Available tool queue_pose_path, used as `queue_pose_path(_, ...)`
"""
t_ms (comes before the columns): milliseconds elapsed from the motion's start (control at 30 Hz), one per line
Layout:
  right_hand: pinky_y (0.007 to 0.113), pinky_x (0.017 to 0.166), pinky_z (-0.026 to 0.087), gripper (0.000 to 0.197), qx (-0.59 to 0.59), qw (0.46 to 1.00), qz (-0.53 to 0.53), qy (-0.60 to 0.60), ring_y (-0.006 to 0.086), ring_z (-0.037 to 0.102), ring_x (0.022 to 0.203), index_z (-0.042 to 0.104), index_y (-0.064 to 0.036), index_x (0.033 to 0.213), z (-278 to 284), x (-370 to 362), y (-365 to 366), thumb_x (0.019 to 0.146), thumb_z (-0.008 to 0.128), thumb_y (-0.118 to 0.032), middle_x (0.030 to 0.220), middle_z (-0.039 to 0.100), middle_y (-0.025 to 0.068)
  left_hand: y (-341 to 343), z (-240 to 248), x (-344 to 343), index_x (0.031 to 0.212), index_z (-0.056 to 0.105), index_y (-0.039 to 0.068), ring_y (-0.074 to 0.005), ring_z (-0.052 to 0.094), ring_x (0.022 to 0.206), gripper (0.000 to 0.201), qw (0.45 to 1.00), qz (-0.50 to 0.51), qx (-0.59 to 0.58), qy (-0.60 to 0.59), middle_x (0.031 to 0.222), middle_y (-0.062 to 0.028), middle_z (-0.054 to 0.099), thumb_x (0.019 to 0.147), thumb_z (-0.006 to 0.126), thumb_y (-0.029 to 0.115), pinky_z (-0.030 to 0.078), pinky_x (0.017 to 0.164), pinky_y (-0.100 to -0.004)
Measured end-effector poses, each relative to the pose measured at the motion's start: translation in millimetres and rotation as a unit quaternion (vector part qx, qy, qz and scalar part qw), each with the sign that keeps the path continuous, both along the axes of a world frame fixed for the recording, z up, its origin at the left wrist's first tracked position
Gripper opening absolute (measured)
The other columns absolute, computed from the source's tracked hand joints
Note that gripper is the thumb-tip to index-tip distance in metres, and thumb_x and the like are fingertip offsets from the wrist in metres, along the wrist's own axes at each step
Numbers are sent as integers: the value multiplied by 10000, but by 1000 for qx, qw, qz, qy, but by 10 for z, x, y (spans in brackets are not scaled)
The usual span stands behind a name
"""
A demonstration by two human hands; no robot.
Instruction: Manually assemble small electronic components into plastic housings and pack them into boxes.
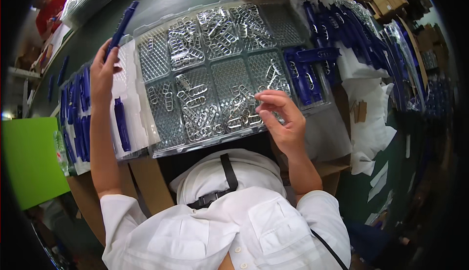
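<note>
Up at the left, my left hand is closed round a long, narrow blue part with slots along it, tilted up and away. My right hand hovers over the near right of the clear plastic compartment tray. Its thumb and fingers are curled toward each other, and whatever they may pinch is too small to make out. Below its fingertips lie shiny metal oblong pieces with slots. More of these metal pieces fill several far compartments.
Rows of similar blue parts lie left of the tray. Other blue parts sit in its right end, with a heap beyond. A green panel and a plastic bottle are at the left. A person in red is far left.
</note>
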State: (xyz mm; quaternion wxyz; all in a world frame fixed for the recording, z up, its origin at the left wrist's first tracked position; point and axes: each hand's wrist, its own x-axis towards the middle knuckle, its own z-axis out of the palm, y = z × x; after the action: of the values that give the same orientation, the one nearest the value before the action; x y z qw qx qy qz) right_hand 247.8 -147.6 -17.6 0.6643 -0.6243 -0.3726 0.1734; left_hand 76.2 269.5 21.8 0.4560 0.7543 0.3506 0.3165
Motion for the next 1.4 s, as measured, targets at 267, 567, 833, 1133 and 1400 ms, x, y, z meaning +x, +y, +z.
queue_pose_path(267, 293, 841, 547, 308, -146, 920, -338, -132, 165, 672, 976, 682, -15, 1222, 30, 605, -869, 924, 673, 59, 1211, 696, 92, 3192, -1158, 164, 1206, 652, 35, -126, 631, 842, 333, 974, 189, 2, 121, 962, -44, 646, 1029, 596, 312, 554, 706, -284)
queue_pose_path(567, 460, 1014, 511, 681, -446, 792, -393, -140, 374, 661, 1211, 609, 4, 1372, -56, 2068, -927, 906, 746, -473, 1282, 695, 225, 2904, -1229, -39, 1476, 520, -39, -380, 499, 1417, 657, 901, 193, 329, 205, 1519, -236, 532, 987, 623, 387, 361, 1198, -416)
queue_pose_path(833, 478, 1022, 507, 724, -510, 760, -364, -176, 423, 658, 1204, 599, 10, 1381, -51, 2304, -430, 912, 695, -534, 1271, 697, 257, 1411, -147, -1381, 1450, 553, -28, -316, 488, 1431, 478, 907, 176, 364, 123, 1572, -193, 473, 1018, 626, 163, 360, 1202, -416)
queue_pose_path(1133, 546, 960, 515, 573, -528, 720, -391, -221, 432, 652, 1156, 684, -71, 1270, -415, 2683, -1004, 943, 649, -540, 1263, 694, 210, -98, -246, -2126, 1366, 581, -35, -314, 580, 1288, 457, 924, 240, 287, 76, 1532, -176, 488, 928, 687, 40, 441, 1131, -395)
queue_pose_path(1400, 555, 898, 519, 603, -542, 708, -363, -272, 447, 686, 1028, 708, -12, 1108, -233, 2463, -670, 947, 609, -584, 1066, 736, 225, -770, -477, -3032, 1412, 553, -37, -297, 600, 1262, 492, 914, 309, 256, 50, 1533, -165, 486, 934, 652, 19, 491, 1080, -397)
